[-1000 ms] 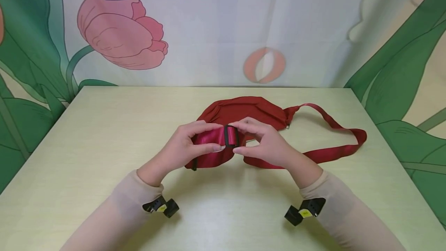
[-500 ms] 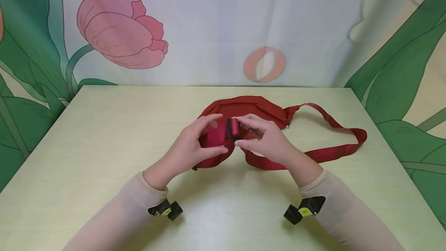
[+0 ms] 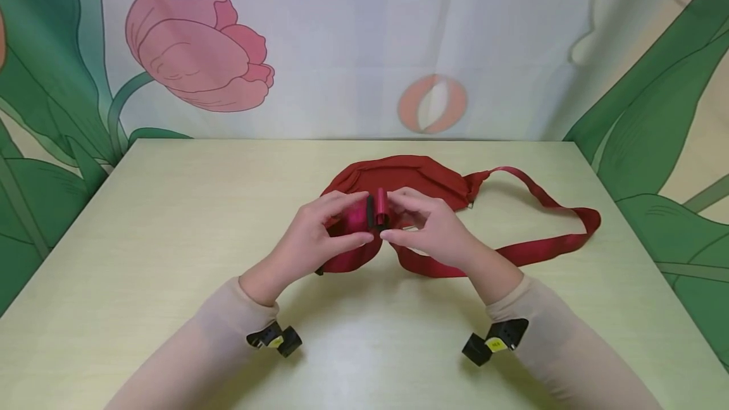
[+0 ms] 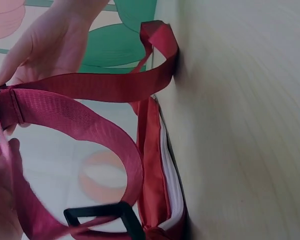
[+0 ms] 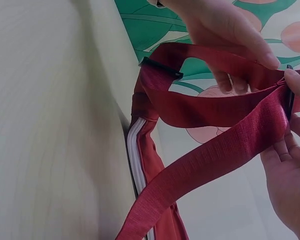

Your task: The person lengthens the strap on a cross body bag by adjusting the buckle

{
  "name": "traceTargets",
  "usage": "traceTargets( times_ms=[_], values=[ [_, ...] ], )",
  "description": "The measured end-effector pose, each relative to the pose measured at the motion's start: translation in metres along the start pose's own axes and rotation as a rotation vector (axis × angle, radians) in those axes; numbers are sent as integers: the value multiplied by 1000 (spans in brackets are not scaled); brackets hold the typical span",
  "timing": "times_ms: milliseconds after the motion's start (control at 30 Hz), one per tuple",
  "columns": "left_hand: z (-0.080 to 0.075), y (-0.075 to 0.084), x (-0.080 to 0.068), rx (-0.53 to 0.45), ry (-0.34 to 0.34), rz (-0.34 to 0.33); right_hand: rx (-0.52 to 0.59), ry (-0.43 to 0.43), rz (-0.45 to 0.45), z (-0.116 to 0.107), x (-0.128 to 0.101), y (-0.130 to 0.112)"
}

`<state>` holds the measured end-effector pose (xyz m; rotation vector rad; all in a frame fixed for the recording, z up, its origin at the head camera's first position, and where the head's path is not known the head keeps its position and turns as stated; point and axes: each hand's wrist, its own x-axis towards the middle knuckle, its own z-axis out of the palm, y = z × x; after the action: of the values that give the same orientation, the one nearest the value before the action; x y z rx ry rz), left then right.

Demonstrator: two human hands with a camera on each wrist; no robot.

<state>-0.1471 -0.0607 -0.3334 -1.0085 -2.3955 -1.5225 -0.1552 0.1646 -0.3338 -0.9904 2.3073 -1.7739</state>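
A red waist bag [image 3: 398,176] lies on the table beyond the hands, its long webbing strap [image 3: 547,252] looping right. Between my hands, a black slide buckle [image 3: 371,211] carries a raised fold of strap. My right hand [image 3: 435,226] pinches strap and buckle between thumb and fingers; in the right wrist view its thumb presses at the buckle [image 5: 290,97]. My left hand [image 3: 310,233] holds the strap's edges just left of the buckle. A second black buckle [image 4: 125,215] sits on the strap near the bag. Palms and some fingertips are hidden from above.
The pale wooden table [image 3: 171,220] bears the bag. Behind it hangs a printed cloth [image 3: 342,49] with flowers and leaves. Black wrist cameras [image 3: 276,338] are strapped over both sleeves [image 3: 199,340].
A fold of strap has risen through the buckle at my right fingers. My left hand loosened, shifted slightly right and closed in beside the buckle. The bag has hardly moved.
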Motion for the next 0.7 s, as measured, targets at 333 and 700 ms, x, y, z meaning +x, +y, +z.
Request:
traceTargets(
  times_ms=[333, 700],
  values=[
    [-10, -3, -14, 124, -26, -65, 45, 45, 74, -5, -1, -6],
    [-4, 4, -2, 82, -8, 33, 3, -9, 65, 5, 1, -5]
  ],
)
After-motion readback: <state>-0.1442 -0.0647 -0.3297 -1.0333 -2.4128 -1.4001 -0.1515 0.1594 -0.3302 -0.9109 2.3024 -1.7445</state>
